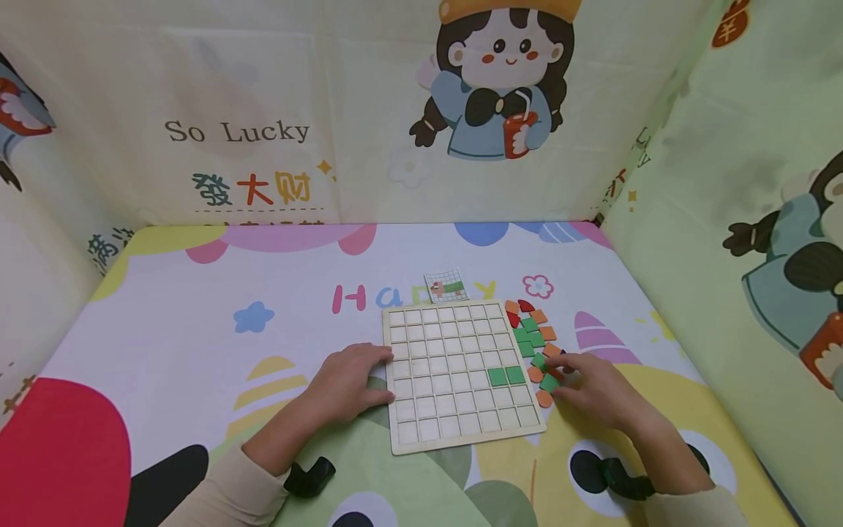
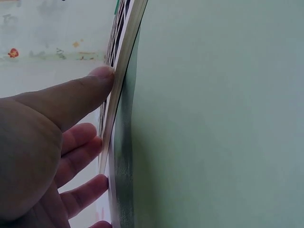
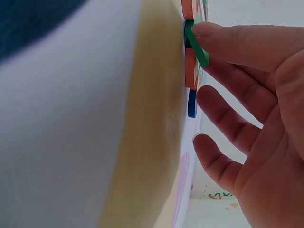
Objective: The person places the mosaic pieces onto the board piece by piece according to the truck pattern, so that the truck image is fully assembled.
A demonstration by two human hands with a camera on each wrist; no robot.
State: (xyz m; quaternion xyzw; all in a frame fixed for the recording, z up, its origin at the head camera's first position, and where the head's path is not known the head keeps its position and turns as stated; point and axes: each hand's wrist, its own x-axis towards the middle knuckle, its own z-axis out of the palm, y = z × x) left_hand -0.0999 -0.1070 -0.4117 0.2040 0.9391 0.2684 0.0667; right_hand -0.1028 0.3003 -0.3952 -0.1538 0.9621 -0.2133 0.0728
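Well, the right wrist view shows your right hand [image 1: 596, 388] pinching a small green square tile [image 3: 202, 52] with thumb and finger, near a dark blue flat piece [image 3: 192, 103] that the head view mostly hides. The left wrist view shows the thumb of your left hand [image 1: 347, 384] touching the edge of the pale wooden grid board [image 1: 469, 444], with its fingers loose. A bright cartoon cloth [image 1: 184, 322] covers the table, and pale printed sheets [image 1: 369, 110] make walls around it. Your green tile is just right of the board, by the red, orange and green pieces [image 1: 525, 334]. It tilts, one end tipped up, and looks about as long as wide. The board sits a little turned, its near edge slanting away from you toward the right.
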